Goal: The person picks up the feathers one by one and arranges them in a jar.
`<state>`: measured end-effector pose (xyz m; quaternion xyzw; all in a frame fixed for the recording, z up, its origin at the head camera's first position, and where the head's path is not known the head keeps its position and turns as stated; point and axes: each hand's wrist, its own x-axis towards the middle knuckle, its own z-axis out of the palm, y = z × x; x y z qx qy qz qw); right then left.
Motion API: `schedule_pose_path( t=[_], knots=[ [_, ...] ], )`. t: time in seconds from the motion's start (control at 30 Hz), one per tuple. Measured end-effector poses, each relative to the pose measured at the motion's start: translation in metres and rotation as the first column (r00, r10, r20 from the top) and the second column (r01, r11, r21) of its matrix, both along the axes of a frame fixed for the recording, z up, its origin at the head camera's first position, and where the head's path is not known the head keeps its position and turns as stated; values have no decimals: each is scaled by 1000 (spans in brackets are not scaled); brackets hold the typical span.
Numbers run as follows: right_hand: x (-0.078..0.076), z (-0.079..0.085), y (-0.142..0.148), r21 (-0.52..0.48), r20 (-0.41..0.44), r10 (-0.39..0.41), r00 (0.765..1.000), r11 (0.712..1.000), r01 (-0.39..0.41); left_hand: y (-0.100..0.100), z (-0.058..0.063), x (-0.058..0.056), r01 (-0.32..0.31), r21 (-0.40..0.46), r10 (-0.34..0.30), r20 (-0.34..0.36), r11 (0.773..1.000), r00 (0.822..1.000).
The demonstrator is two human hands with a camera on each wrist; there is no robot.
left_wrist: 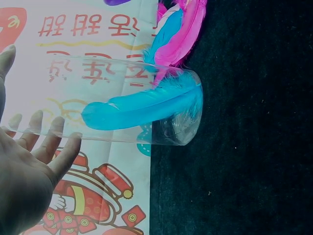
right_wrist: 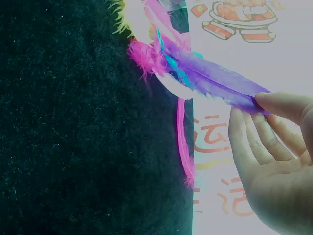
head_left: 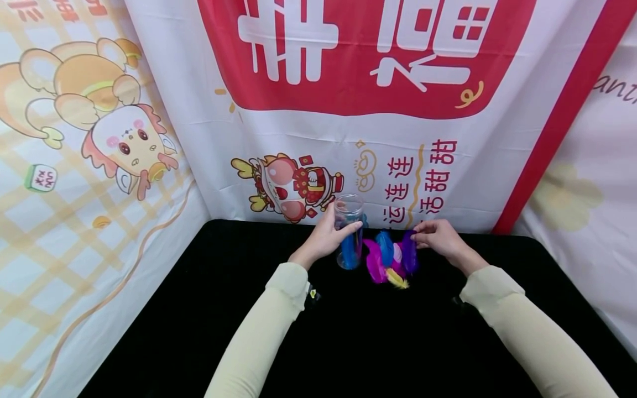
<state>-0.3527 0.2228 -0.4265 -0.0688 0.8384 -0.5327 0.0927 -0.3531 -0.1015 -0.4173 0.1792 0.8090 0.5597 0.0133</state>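
Note:
My left hand (head_left: 325,235) grips a tall clear cup (head_left: 349,204) from its left side, thumb across the front. A blue feather (left_wrist: 142,108) stands inside the cup, its lower end at the base. Between thumb and fingertips, my right hand (head_left: 438,240) pinches one end of a purple feather (right_wrist: 220,85). To the right of the cup lies a small pile of feathers: a magenta feather (head_left: 375,262), a blue feather (head_left: 385,249), a pale pink feather (head_left: 397,252) and a yellow feather (head_left: 397,278). The purple feather's other end overlaps the pile in the right wrist view.
A black-covered table (head_left: 378,342) spreads beneath both arms. Close behind the cup and feathers hangs a printed white and red cloth (head_left: 298,132). Another patterned cloth (head_left: 99,232) flanks the left side, and a white cloth (head_left: 587,237) the right.

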Motion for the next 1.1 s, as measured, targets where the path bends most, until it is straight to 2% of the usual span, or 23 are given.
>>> schedule_pose_path(
  t=[0.53, 0.9, 1.1],
  knots=[
    [3, 9, -4, -28, -70, -25, 997, 999, 23, 0, 1, 0, 4, -10, -4, -6, 1000, 1000],
    [4, 21, -6, 5, -87, -49, 995, 999, 50, -1, 2, 1, -4, -24, 4, -1, 1000, 1000],
    [8, 30, -8, -16, -59, -48, 997, 999, 48, 0, 1, -1, -4, -21, 4, -7, 1000, 1000]
  ],
)
